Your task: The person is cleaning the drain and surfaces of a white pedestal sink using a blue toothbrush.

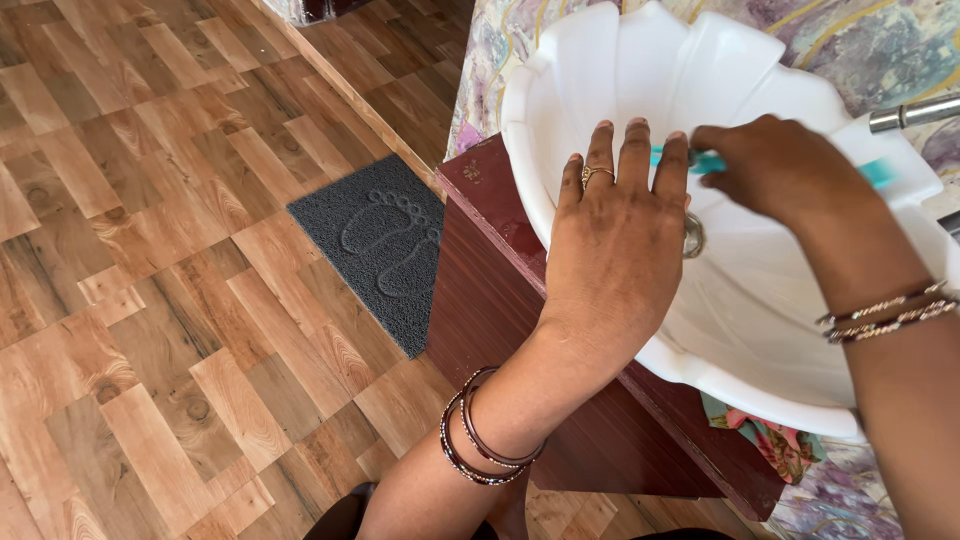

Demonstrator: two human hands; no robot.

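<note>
Two hands over a white scalloped basin (760, 330). We note the left hand (612, 255) lies flat and open, palm down, fingers (634, 150) stretched together across the near rim into the bowl, grasping nothing; a ring shows on one finger, bangles (478, 440) on the wrist. The right hand (775, 165) is curled shut around a teal-handled brush (708, 160), held inside the bowl just beside the left fingertips. The brush head is hidden behind the left hand; the handle's far end (878, 172) pokes out past the wrist. The drain (694, 236) is half covered. The basin sits on a dark red wooden worktop (520, 290). A metal tap (915, 112) is cut off at the right edge. A grey footprint mat (380, 245) lies on the wood-pattern floor (150, 250).
</note>
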